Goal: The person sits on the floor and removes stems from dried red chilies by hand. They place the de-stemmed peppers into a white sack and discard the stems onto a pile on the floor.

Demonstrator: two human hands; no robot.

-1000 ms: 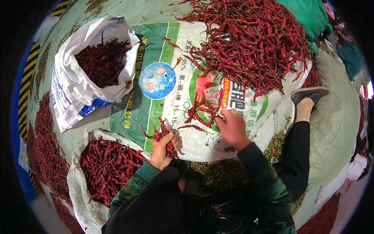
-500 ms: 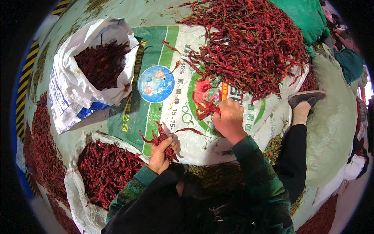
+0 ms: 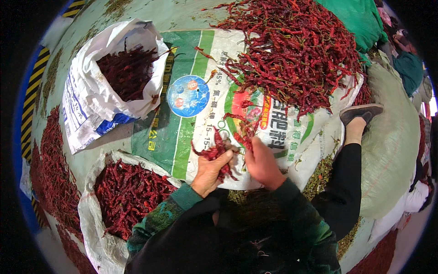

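Note:
My left hand (image 3: 211, 170) is closed round a bunch of dried red chili peppers (image 3: 222, 153), their tips sticking out past the fingers. Right beside it, my right hand (image 3: 264, 163) pinches a few more chilies (image 3: 247, 137). The two hands nearly meet over a flattened printed sack (image 3: 189, 153), white and green, spread out before me. On the far right part of that sack lies a large heap of red chilies (image 3: 292, 59), some with pale stems. A few single chilies lie loose on the sack.
An upright white bag (image 3: 84, 107) with darker chilies stands at the far left. Nearer, an open white sack (image 3: 93, 228) holds red chilies. My outstretched leg (image 3: 350, 182) and a bulging pale green sack (image 3: 392, 150) are at the right. Stem scraps (image 3: 321, 178) litter the floor.
My right hand has come back toward me and left from the sack's middle, bringing chilies. My left hand, still gripping its bunch, has shifted right and slightly away from me.

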